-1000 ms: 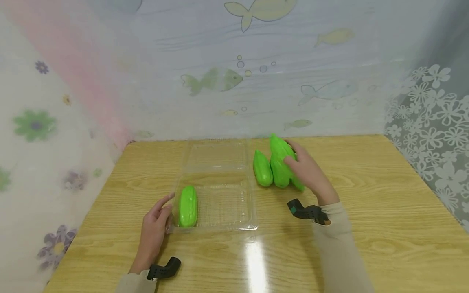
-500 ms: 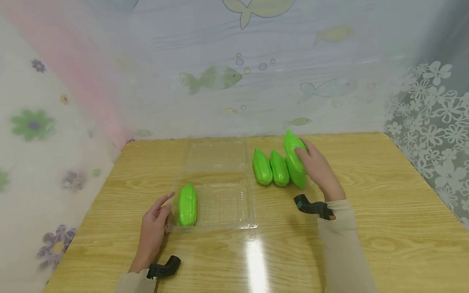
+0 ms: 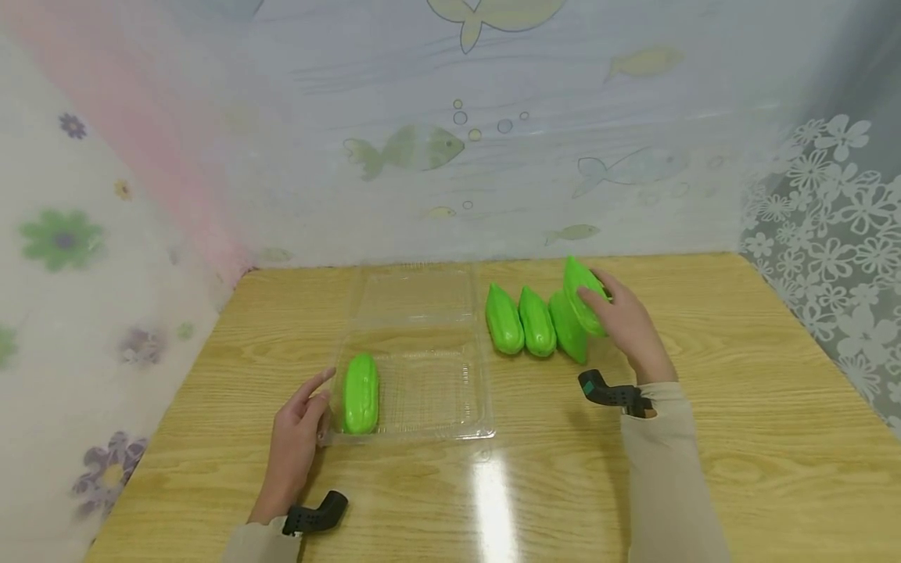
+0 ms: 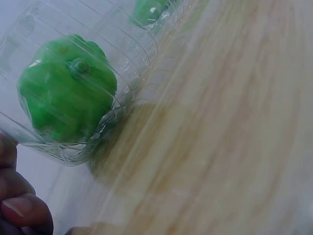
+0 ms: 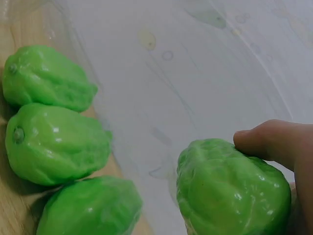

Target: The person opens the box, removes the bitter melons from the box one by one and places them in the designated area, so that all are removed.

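My left hand (image 3: 299, 434) holds the left rim of an open clear plastic clamshell container (image 3: 422, 432), its fingertips curled at the edge in the left wrist view. Inside the container, along its left side, lies one green bitter melon (image 3: 361, 395). Between thumb and fingers, my right hand (image 3: 622, 317) grips another bitter melon (image 5: 230, 191), which is tilted with its pointed end up. To its left stand three more in a row: a left bitter melon (image 3: 504, 322), a middle bitter melon (image 3: 537, 324) and a right bitter melon (image 3: 567, 332), partly overlapped by the held one.
The container's hinged lid (image 3: 415, 297) lies folded back toward the rear wall (image 3: 394, 211), which has fish drawings. All stands on a wood-grain table (image 3: 549, 485). A flowered side wall (image 3: 91, 328) rises at the left, a flower-patterned curtain (image 3: 838, 203) at the right.
My right hand has moved right, drawing its bitter melon away from the row, so the middle and right ones now show. My left hand and the container have stayed put.
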Tool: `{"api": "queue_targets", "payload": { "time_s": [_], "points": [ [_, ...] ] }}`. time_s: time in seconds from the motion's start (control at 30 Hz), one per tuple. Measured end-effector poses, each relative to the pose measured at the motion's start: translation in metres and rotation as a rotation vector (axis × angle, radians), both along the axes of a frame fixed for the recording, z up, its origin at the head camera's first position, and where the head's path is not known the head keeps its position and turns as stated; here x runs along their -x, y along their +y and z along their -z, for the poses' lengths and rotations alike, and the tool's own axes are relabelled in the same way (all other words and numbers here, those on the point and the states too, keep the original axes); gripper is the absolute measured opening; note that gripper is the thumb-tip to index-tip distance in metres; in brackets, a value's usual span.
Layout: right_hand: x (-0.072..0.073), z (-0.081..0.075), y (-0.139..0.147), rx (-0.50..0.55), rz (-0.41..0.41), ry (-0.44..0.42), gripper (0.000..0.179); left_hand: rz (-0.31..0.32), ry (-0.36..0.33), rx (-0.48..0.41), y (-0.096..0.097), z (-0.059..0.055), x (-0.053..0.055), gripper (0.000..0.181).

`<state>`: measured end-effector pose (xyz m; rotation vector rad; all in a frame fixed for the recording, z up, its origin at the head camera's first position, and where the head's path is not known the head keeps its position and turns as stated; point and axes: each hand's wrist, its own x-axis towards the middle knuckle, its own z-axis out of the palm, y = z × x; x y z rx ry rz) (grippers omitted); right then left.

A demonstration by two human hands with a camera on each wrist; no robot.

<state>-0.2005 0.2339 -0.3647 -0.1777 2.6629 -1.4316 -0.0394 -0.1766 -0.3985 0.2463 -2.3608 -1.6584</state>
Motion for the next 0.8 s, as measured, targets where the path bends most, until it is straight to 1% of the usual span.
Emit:
{"api": "queue_targets", "payload": {
  "time_s": [0.1, 0.37, 0.53, 0.67, 0.8],
  "points": [
    [0.000, 0.001, 0.003, -0.017, 0.014, 0.002, 0.070, -0.005, -0.002, -0.004, 0.000, 0.000, 0.000, 0.032],
    [0.002, 0.009, 0.013, -0.041, 0.054, 0.003, 0.070, 0.027, 0.016, 0.008, -0.002, 0.001, 0.000, 0.034],
    [0.003, 0.012, 0.019, -0.054, 0.078, 0.000, 0.070, 0.016, 0.014, 0.002, -0.002, 0.003, 0.001, 0.033],
    [0.004, 0.014, 0.022, -0.048, 0.077, -0.007, 0.070, 0.022, 0.014, 0.009, -0.006, 0.009, 0.004, 0.033],
    [0.005, 0.017, 0.023, -0.044, 0.078, -0.015, 0.069, 0.000, -0.004, 0.006, -0.012, 0.019, 0.008, 0.032]
  ]
}}
